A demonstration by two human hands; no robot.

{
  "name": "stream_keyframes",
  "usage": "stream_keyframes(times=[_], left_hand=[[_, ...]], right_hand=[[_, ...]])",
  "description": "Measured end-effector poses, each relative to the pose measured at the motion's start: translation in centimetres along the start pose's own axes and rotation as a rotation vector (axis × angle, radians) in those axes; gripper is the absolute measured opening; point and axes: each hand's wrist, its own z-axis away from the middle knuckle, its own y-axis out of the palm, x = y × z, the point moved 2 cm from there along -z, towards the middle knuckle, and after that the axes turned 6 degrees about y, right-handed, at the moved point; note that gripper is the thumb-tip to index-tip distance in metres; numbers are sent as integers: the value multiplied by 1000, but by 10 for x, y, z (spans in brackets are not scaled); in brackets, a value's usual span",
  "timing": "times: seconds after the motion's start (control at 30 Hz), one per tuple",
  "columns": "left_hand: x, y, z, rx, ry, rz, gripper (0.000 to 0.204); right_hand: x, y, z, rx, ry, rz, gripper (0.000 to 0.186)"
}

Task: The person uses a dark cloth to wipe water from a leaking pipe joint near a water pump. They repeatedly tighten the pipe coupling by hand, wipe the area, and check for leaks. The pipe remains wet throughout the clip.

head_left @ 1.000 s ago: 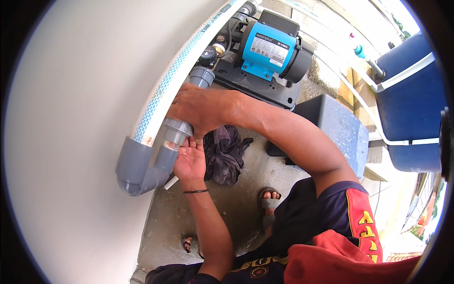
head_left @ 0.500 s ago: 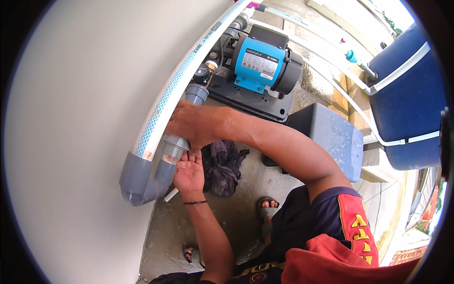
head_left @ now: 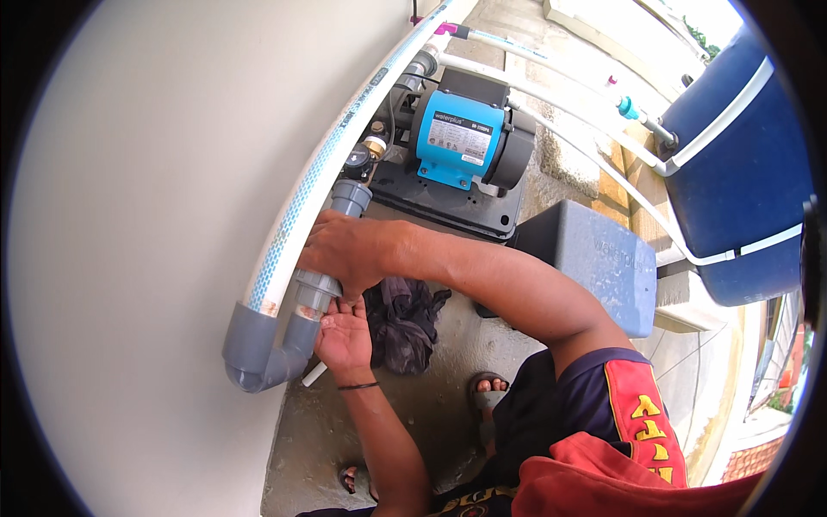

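My right hand point(head_left: 349, 252) reaches in from the right and is wrapped around a grey pipe union point(head_left: 317, 289) on a short grey pipe beside the wall; its fingertips are hidden behind the pipe. Just below it, my left hand point(head_left: 346, 338) is palm up with its fingers stretched toward the union, fingertips partly hidden under the right hand. A grey elbow point(head_left: 250, 370) joins the union's pipe to a long white pipe point(head_left: 301, 207) with blue markings. Above the right hand, a grey coupling point(head_left: 351, 198) leads to a blue water pump point(head_left: 461, 133).
A crumpled dark cloth point(head_left: 405, 327) lies on the wet floor beside my hands. A grey plastic cover point(head_left: 599, 267) stands to the right of the pump's black base point(head_left: 448, 205). White pipes run to a large blue tank point(head_left: 732, 189). The pale wall point(head_left: 155, 258) borders the left.
The view has shifted slightly, so the pump and pipes sit a little lower and to the left. Both hands keep their places at the union.
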Motion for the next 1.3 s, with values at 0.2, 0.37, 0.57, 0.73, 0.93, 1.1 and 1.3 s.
stream_keyframes(times=[0.2,0.37,0.57,0.73,0.93,1.1,1.3], left_hand=[[-3,-2,1,242,-64,-52,21],[-5,-2,0,281,-86,-65,21],[-3,-1,3,252,-86,-86,20],[-2,2,3,259,-83,-54,14],[-5,3,4,200,-77,-24,14],[-7,4,4,175,-90,-23,13],[-8,4,3,250,-99,-62,13]], right_hand=[[-1,2,1,-141,-83,69,72],[-3,5,2,-140,-79,78,74],[-1,4,2,-128,-64,77,80],[-1,3,2,-100,-52,65,81],[-2,4,2,-118,-58,78,82],[-2,5,1,-123,-77,79,83],[-2,4,1,-115,-63,60,83]])
